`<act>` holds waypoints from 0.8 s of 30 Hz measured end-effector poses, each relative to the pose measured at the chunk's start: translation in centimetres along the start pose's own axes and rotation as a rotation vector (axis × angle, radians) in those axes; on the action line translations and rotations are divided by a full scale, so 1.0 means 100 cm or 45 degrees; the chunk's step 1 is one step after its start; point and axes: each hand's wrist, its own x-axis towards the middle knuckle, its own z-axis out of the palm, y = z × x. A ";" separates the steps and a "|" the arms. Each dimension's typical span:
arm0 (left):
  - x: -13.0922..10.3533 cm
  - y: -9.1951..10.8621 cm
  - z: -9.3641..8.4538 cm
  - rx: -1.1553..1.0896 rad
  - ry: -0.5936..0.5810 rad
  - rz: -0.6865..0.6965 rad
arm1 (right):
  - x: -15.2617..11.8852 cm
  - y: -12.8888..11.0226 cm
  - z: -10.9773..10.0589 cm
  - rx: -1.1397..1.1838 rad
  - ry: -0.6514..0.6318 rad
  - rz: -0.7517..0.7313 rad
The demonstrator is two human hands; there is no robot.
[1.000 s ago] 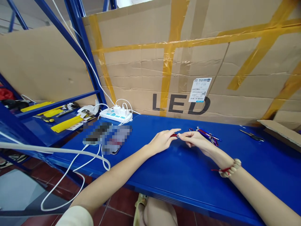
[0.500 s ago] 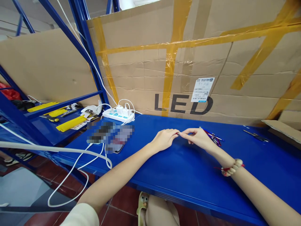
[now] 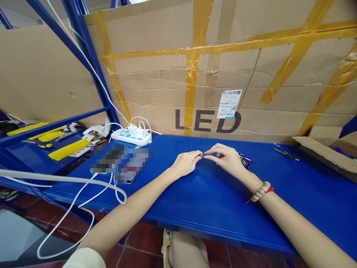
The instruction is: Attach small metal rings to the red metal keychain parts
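Red with a shiny tip, a small slim piece sits over the blue tabletop; the left hand has fingers closed round it; the right hand pinches its tip; coloured metallic pieces lie just beside the right hand.

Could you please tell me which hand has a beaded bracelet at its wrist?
The right hand: pale beads circle its wrist; the left hand has none.
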 end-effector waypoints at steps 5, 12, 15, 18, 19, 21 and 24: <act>0.000 -0.001 -0.001 0.016 -0.045 -0.007 | -0.001 0.003 -0.001 -0.086 0.006 -0.032; 0.000 -0.005 -0.002 0.055 -0.107 0.076 | -0.001 0.001 0.000 -0.072 -0.036 -0.055; 0.000 -0.006 -0.002 0.040 -0.117 0.087 | -0.001 0.002 0.000 -0.072 -0.048 -0.060; -0.001 -0.005 -0.003 0.056 -0.128 0.079 | -0.002 0.003 0.001 -0.076 -0.058 -0.069; -0.001 -0.005 -0.004 0.065 -0.133 0.075 | -0.002 0.003 0.001 -0.080 -0.061 -0.075; -0.001 -0.004 -0.004 0.084 -0.141 0.072 | -0.002 0.004 0.001 -0.086 -0.068 -0.085; -0.001 -0.004 -0.004 0.119 -0.151 0.079 | -0.002 0.006 0.001 -0.089 -0.077 -0.094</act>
